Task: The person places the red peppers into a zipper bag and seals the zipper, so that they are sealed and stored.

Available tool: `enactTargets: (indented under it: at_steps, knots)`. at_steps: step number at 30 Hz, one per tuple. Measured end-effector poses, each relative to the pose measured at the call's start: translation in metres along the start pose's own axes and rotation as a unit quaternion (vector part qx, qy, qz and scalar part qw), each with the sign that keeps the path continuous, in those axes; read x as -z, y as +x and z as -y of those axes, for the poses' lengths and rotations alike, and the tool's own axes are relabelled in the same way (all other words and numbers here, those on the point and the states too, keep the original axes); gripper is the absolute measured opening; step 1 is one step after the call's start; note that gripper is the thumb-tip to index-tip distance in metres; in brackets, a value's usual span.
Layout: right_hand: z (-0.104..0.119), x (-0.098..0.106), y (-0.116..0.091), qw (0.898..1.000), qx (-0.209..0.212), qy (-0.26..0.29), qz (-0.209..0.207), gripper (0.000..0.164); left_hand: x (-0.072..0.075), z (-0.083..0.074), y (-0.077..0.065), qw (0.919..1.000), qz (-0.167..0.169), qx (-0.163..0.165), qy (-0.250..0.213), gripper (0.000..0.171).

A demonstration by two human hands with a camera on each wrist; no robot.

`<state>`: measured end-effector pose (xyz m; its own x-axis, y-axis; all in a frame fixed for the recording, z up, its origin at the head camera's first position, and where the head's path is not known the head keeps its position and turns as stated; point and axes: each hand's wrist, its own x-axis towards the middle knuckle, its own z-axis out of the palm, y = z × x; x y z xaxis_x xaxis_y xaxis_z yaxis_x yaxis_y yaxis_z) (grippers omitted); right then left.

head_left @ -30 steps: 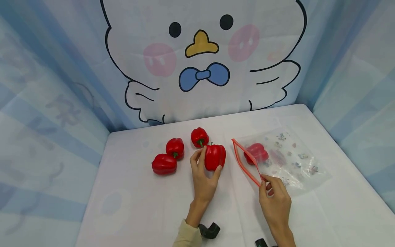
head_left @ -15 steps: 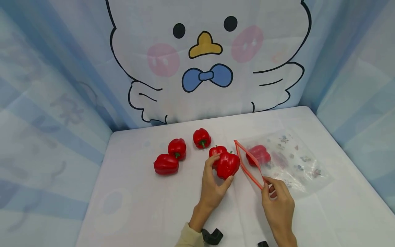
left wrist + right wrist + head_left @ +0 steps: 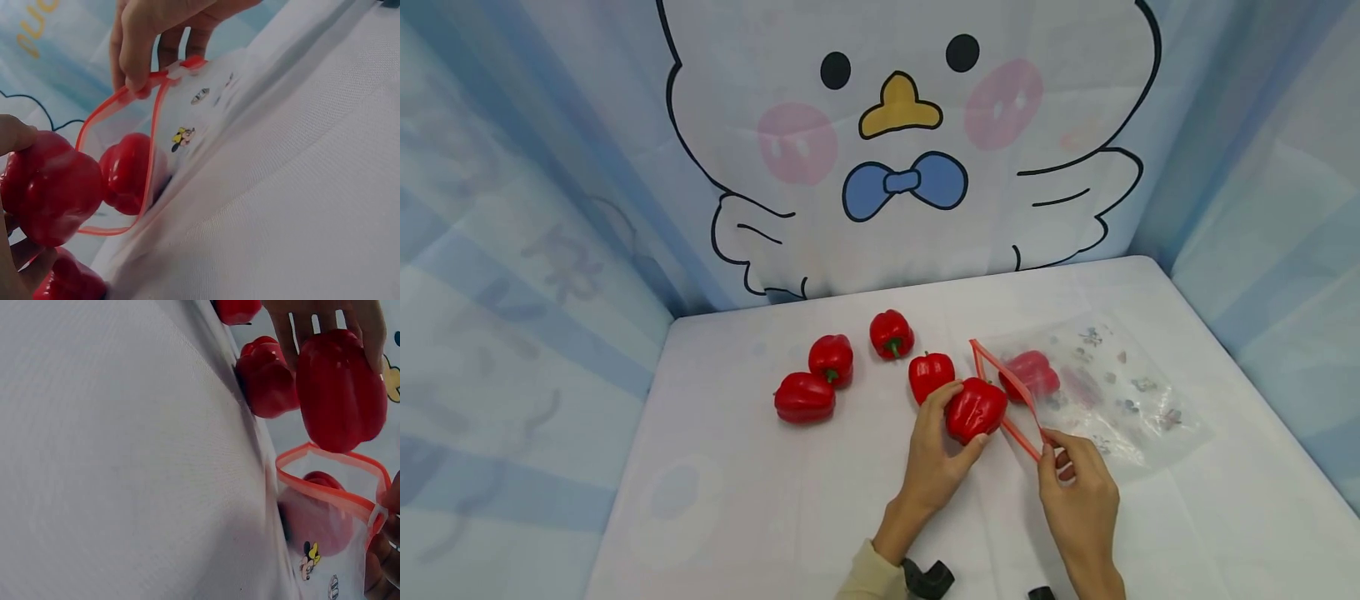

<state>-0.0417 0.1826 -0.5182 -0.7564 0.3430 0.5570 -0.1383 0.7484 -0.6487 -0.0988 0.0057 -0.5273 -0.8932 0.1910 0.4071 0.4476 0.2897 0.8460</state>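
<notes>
A glossy red bell pepper (image 3: 977, 411) is gripped between the thumb and fingers of my left hand (image 3: 934, 467), right at the mouth of a clear zip bag (image 3: 1120, 392). My right hand (image 3: 1078, 500) pinches the corner of the bag's orange-red zip edge (image 3: 350, 499), and the mouth gapes. Inside the bag, near its opening, lies another red bell pepper (image 3: 127, 174). Small cartoon figures are printed on the plastic. Just behind my left fingers stands a further red bell pepper (image 3: 931, 373), partly covered by the hand in the head view.
Left of my hands, one bell pepper (image 3: 892, 334) stands at the back. A second bell pepper (image 3: 831, 360) and a third bell pepper (image 3: 805, 398) lie close together. The white-covered table (image 3: 722, 500) backs onto a printed curtain (image 3: 895, 242).
My left hand has carried its bell pepper rightward from in front of the standing pepper to the bag's mouth. The right hand keeps its pinch on the zip edge; the head view has shifted slightly.
</notes>
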Motion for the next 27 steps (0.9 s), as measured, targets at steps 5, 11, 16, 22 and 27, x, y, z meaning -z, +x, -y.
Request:
enactTargets:
  at_steps: [5, 11, 16, 22, 27]
  knots:
    - [0.000, 0.000, 0.000, 1.000, 0.002, 0.005, 0.001, 0.028, -0.008, 0.001, 0.003, 0.9996, 0.008, 0.009, 0.026, 0.070]
    - [0.000, -0.001, 0.000, 1.000, 0.003, 0.008, 0.002, 0.028, -0.018, 0.001, 0.008, 0.9986, 0.013, 0.019, 0.048, 0.070]
    - [0.000, -0.001, 0.000, 1.000, 0.005, 0.005, 0.004, 0.028, -0.023, 0.001, 0.013, 0.9973, 0.017, 0.029, 0.065, 0.068]
    - [0.000, 0.000, -0.001, 1.000, 0.011, 0.005, -0.001, 0.029, -0.027, 0.001, 0.017, 0.9977, 0.027, 0.045, 0.042, 0.067]
    - [-0.003, -0.001, -0.002, 1.000, 0.019, 0.009, 0.006, 0.027, -0.030, 0.004, 0.020, 0.9972, 0.041, 0.062, 0.006, 0.069]
